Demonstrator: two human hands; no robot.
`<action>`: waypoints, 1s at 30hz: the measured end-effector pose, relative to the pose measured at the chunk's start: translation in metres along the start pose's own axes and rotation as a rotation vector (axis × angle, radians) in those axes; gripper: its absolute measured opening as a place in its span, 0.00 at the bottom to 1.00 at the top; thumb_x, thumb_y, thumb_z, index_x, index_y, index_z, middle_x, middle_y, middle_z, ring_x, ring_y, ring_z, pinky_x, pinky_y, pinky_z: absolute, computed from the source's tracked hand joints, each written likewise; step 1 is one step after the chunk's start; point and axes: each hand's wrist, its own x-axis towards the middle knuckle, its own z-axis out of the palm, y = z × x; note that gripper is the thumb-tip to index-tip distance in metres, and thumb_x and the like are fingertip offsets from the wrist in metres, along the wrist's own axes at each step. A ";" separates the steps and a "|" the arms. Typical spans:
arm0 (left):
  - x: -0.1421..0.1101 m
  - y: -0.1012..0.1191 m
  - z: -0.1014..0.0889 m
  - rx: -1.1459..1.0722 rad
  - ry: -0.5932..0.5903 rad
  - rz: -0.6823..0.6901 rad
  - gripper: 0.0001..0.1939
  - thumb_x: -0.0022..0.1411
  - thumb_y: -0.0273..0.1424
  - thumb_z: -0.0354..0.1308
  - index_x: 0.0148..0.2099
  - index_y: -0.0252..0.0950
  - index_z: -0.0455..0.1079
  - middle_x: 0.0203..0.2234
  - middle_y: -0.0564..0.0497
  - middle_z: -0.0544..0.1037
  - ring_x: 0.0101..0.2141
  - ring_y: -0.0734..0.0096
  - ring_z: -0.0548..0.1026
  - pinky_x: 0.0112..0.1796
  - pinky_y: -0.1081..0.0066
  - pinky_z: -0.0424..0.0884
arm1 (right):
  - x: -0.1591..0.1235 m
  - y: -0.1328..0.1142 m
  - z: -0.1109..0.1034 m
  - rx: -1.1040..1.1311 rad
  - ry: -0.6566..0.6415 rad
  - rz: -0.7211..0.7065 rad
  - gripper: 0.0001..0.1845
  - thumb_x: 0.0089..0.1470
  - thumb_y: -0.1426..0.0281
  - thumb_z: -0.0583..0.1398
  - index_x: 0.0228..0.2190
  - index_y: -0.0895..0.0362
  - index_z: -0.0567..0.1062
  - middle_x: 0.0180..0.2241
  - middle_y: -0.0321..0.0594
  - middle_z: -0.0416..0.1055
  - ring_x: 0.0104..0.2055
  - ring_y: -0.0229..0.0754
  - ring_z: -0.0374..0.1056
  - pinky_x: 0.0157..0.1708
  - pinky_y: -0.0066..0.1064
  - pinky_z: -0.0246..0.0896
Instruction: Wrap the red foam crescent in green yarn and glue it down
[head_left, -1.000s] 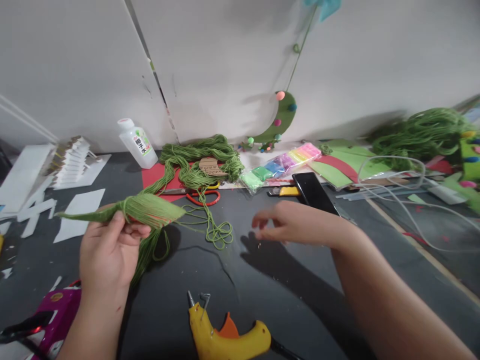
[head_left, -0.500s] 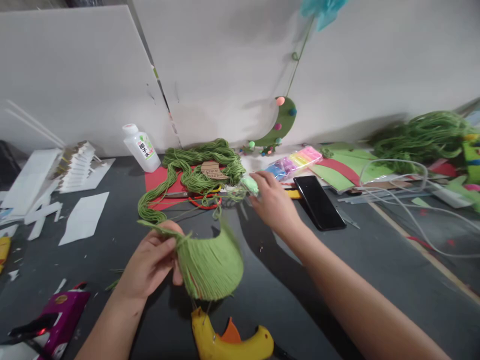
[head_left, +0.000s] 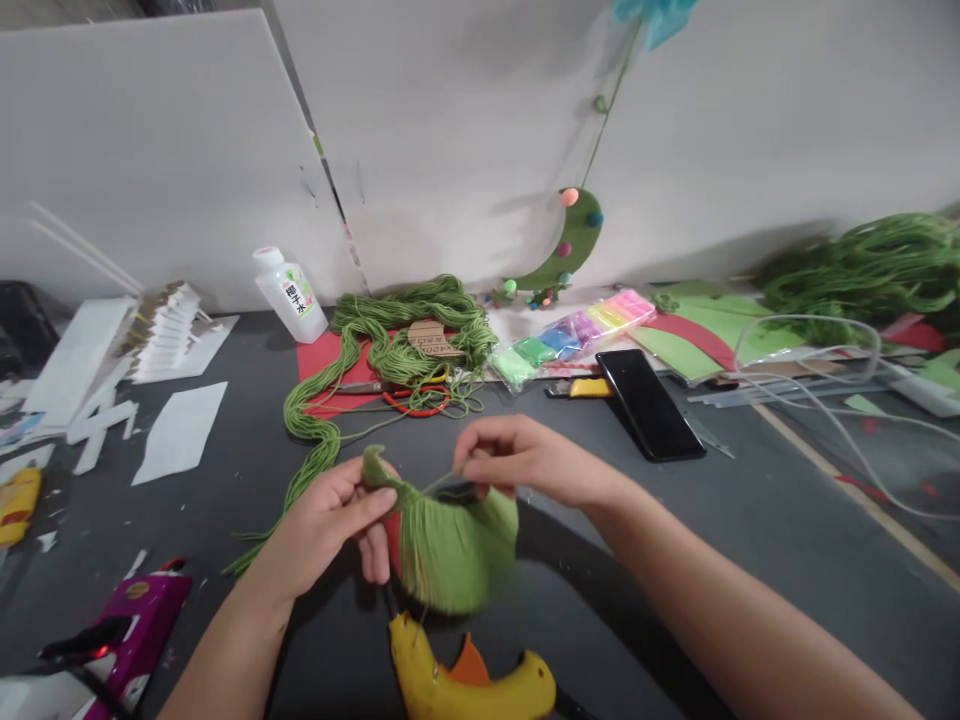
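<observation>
My left hand [head_left: 319,525] grips the left end of a crescent [head_left: 459,552] wrapped in green yarn, with a strip of red card showing beside the fingers. Thumb and fingertips of my right hand [head_left: 536,460] pinch a strand of green yarn [head_left: 444,482], drawn taut above the crescent's inner curve. Some of the crescent's right side is blurred. Just below it lies a yellow glue gun [head_left: 480,690] with an orange trigger. Farther back, a loose green yarn skein [head_left: 420,305] rests on red card, its tail trailing toward my left hand.
Red-handled scissors [head_left: 416,402] lie by the skein. A white bottle [head_left: 291,295], bagged coloured clay [head_left: 574,335], a yellow cutter [head_left: 589,388] and a black phone [head_left: 649,405] line the back. A pompom-trimmed green crescent [head_left: 574,240] leans on the wall. Paper scraps lie left, a white cable right.
My right hand has come back from the clay packs to the crescent and now pinches a yarn strand. The crescent has shifted slightly right in my left hand.
</observation>
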 end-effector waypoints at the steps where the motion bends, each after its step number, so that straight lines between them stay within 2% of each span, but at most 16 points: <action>1: 0.002 0.001 0.001 -0.024 0.091 0.024 0.08 0.57 0.33 0.59 0.35 0.34 0.67 0.09 0.53 0.73 0.10 0.73 0.71 0.14 0.80 0.65 | -0.007 -0.009 -0.004 -0.044 0.031 0.007 0.06 0.52 0.69 0.58 0.33 0.58 0.71 0.20 0.28 0.60 0.19 0.29 0.56 0.20 0.21 0.51; 4: 0.009 0.000 0.006 -0.184 0.350 0.086 0.07 0.54 0.30 0.62 0.31 0.33 0.67 0.07 0.57 0.70 0.08 0.79 0.65 0.12 0.83 0.60 | -0.032 -0.038 -0.001 -0.408 0.103 0.034 0.07 0.54 0.68 0.56 0.36 0.54 0.72 0.21 0.30 0.62 0.21 0.31 0.57 0.21 0.22 0.51; 6: 0.014 -0.002 0.006 -0.291 0.443 0.107 0.09 0.53 0.28 0.63 0.27 0.34 0.65 0.07 0.60 0.68 0.09 0.82 0.64 0.12 0.85 0.58 | -0.048 -0.051 0.008 -0.613 0.112 0.062 0.11 0.54 0.68 0.56 0.41 0.50 0.70 0.24 0.31 0.67 0.23 0.34 0.61 0.22 0.24 0.52; 9: 0.020 -0.005 0.002 -0.439 0.504 0.091 0.12 0.54 0.24 0.59 0.23 0.35 0.59 0.10 0.61 0.66 0.13 0.83 0.67 0.15 0.86 0.63 | -0.063 -0.055 0.010 -0.859 0.021 0.127 0.10 0.55 0.65 0.55 0.40 0.48 0.70 0.23 0.33 0.68 0.21 0.36 0.61 0.19 0.26 0.49; 10: 0.021 -0.006 0.000 -0.488 0.513 0.070 0.12 0.55 0.22 0.57 0.23 0.35 0.59 0.11 0.61 0.67 0.14 0.84 0.69 0.16 0.87 0.65 | -0.065 -0.053 0.005 -0.925 -0.015 0.154 0.07 0.56 0.64 0.54 0.37 0.49 0.71 0.21 0.33 0.67 0.20 0.36 0.60 0.18 0.26 0.47; 12: 0.022 -0.006 -0.002 -0.568 0.518 0.020 0.09 0.56 0.20 0.54 0.25 0.33 0.62 0.13 0.58 0.70 0.15 0.84 0.70 0.18 0.86 0.68 | -0.065 -0.046 -0.012 -1.018 -0.068 0.224 0.12 0.58 0.63 0.51 0.28 0.52 0.71 0.19 0.35 0.65 0.18 0.36 0.59 0.18 0.27 0.46; 14: 0.021 -0.006 -0.001 -0.616 0.519 -0.011 0.08 0.56 0.18 0.52 0.26 0.32 0.65 0.15 0.55 0.72 0.16 0.84 0.72 0.20 0.86 0.70 | -0.059 -0.038 -0.030 -1.069 -0.062 0.300 0.17 0.59 0.63 0.49 0.24 0.54 0.72 0.19 0.37 0.67 0.19 0.38 0.61 0.19 0.28 0.49; 16: 0.020 -0.006 0.005 -0.633 0.516 -0.009 0.08 0.55 0.18 0.53 0.25 0.32 0.64 0.15 0.55 0.73 0.17 0.82 0.73 0.20 0.85 0.71 | -0.049 -0.030 -0.038 -1.100 0.029 0.299 0.15 0.57 0.63 0.52 0.29 0.56 0.75 0.26 0.42 0.72 0.26 0.43 0.67 0.26 0.31 0.57; 17: 0.019 -0.006 0.009 -0.631 0.508 -0.001 0.09 0.54 0.18 0.54 0.25 0.33 0.64 0.15 0.56 0.72 0.17 0.80 0.73 0.19 0.84 0.71 | -0.042 -0.026 -0.035 -1.086 0.079 0.251 0.13 0.55 0.64 0.54 0.33 0.57 0.76 0.32 0.45 0.74 0.33 0.46 0.69 0.32 0.34 0.59; 19: 0.017 -0.007 0.018 -0.614 0.469 0.021 0.09 0.52 0.18 0.58 0.25 0.33 0.64 0.14 0.57 0.71 0.17 0.79 0.73 0.17 0.83 0.69 | -0.026 -0.015 -0.019 -0.928 0.108 0.130 0.17 0.53 0.64 0.57 0.42 0.59 0.75 0.41 0.48 0.73 0.42 0.50 0.67 0.43 0.39 0.59; 20: 0.016 -0.008 0.022 -0.603 0.442 0.029 0.08 0.51 0.19 0.59 0.26 0.33 0.65 0.15 0.57 0.71 0.16 0.79 0.72 0.16 0.83 0.68 | -0.017 -0.010 -0.007 -0.770 0.078 0.081 0.20 0.52 0.63 0.58 0.46 0.58 0.72 0.45 0.47 0.72 0.45 0.49 0.66 0.46 0.39 0.58; 22: 0.015 -0.009 0.028 -0.583 0.386 0.040 0.08 0.49 0.20 0.62 0.28 0.33 0.66 0.16 0.58 0.71 0.16 0.80 0.71 0.15 0.83 0.65 | -0.002 0.003 0.019 -0.383 0.024 -0.016 0.22 0.52 0.64 0.59 0.49 0.55 0.70 0.47 0.42 0.70 0.46 0.44 0.65 0.49 0.38 0.56; 24: 0.015 -0.011 0.031 -0.573 0.348 0.044 0.08 0.48 0.20 0.64 0.28 0.33 0.67 0.17 0.58 0.71 0.16 0.82 0.69 0.15 0.84 0.64 | 0.010 0.015 0.038 -0.049 0.020 -0.047 0.17 0.52 0.64 0.59 0.44 0.58 0.72 0.39 0.40 0.73 0.41 0.41 0.67 0.45 0.34 0.60; 26: 0.016 -0.012 0.030 -0.580 0.336 0.044 0.08 0.48 0.21 0.64 0.27 0.33 0.66 0.17 0.58 0.70 0.17 0.82 0.68 0.17 0.83 0.64 | 0.014 0.023 0.045 0.129 0.065 0.034 0.13 0.52 0.63 0.58 0.34 0.60 0.74 0.25 0.35 0.70 0.28 0.36 0.65 0.33 0.29 0.62; 28: 0.017 -0.014 0.028 -0.602 0.342 0.036 0.09 0.47 0.20 0.64 0.27 0.33 0.66 0.17 0.58 0.70 0.17 0.82 0.69 0.18 0.83 0.66 | 0.012 0.023 0.044 0.139 0.116 0.126 0.14 0.53 0.61 0.58 0.29 0.61 0.73 0.17 0.29 0.61 0.18 0.31 0.57 0.23 0.25 0.56; 30: 0.018 -0.014 0.025 -0.631 0.354 0.016 0.10 0.47 0.20 0.63 0.27 0.34 0.65 0.17 0.59 0.70 0.17 0.81 0.69 0.18 0.83 0.66 | 0.008 0.018 0.037 0.016 0.113 0.125 0.14 0.54 0.62 0.57 0.28 0.60 0.74 0.17 0.29 0.60 0.18 0.31 0.55 0.22 0.23 0.52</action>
